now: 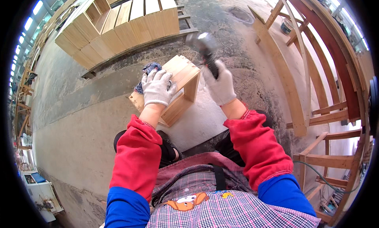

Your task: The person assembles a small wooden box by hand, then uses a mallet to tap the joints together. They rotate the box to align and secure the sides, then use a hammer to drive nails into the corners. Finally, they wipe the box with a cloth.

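Observation:
A wooden drawer-like box [184, 72] with finger-jointed corners stands tilted in front of me on a pale sheet [201, 123]. On its left part lies my left hand [157, 89] in a white knit glove, fingers bent over a bunched dark blue patterned cloth [151, 66]. Part of the cloth is hidden under the hand. My right hand [221, 83], gloved too, is closed round the black handle of a hammer [206, 48]. The hammer is raised just right of the box; its metal head is smeared by motion.
Several finished-looking wooden boxes [138, 28] stand in a row on a pallet [185, 29] at the far left. Wooden frames and boards [284, 74] lean along the right side. A bucket [286, 26] stands behind them. A green hose [321, 176] hangs at the lower right.

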The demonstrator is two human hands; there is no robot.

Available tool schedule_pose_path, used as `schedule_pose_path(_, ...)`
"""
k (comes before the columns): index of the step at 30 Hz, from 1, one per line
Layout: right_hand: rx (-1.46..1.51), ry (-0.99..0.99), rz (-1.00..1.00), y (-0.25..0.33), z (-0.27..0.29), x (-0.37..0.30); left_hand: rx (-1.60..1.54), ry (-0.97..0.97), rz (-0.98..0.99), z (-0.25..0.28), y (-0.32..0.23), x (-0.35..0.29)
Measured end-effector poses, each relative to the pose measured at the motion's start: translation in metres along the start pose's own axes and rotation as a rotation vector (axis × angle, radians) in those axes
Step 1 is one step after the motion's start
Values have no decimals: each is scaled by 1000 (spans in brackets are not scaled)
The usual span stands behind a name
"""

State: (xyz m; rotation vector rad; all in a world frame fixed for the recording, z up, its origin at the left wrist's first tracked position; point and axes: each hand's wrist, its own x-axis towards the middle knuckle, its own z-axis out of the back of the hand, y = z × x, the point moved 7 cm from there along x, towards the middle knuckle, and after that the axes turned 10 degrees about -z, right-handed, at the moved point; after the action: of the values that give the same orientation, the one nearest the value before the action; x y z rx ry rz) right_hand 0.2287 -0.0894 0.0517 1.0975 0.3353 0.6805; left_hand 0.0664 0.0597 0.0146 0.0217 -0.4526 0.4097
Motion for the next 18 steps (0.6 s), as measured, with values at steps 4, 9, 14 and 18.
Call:
schedule_pose_path(4,-239,97,-80,-35,-2,20,-8,-21,1,0,4,5)
schedule_pose_path(9,83,31,-47,31,19,-4,-26,11,17,3,2,0)
schedule_pose_path(14,-266,129,-149,-31,-19,5,-26,13,-18,1,4,3)
schedule_pose_path(18,-236,151,-166,-24,9,11,-81,79,-53,4,30,0)
